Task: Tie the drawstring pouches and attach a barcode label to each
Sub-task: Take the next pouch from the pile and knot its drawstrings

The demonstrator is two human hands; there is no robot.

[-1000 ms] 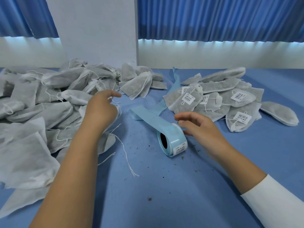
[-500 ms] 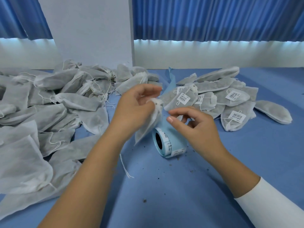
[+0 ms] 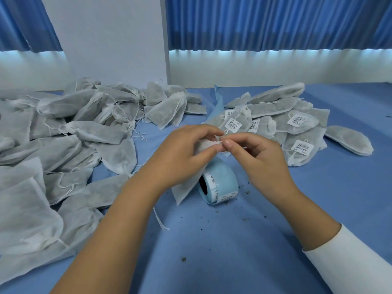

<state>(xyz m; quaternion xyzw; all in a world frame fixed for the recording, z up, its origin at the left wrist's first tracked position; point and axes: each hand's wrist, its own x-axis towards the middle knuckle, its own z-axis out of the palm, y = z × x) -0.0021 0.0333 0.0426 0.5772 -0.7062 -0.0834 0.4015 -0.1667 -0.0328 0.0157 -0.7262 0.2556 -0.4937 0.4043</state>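
My left hand [image 3: 184,153] grips the top of a white drawstring pouch [image 3: 184,190], which hangs down below my palm over the table. My right hand [image 3: 257,157] pinches the pouch's gathered mouth at its tip, right against my left fingers. Directly under both hands stands a light blue roll of barcode labels [image 3: 220,185] on its edge. A big heap of unlabelled pouches [image 3: 63,132] covers the left side. A pile of pouches with barcode labels [image 3: 292,126] lies at the right.
The blue table [image 3: 233,251] carries small dark crumbs near the roll. A loose strip of blue label backing [image 3: 218,102] runs toward the back. A white pillar [image 3: 106,43] and blue curtains [image 3: 275,22] stand behind.
My left hand lifted a pouch from the left heap and brought it to the centre above the roll. My right hand rose from beside the roll and now pinches the pouch's mouth.
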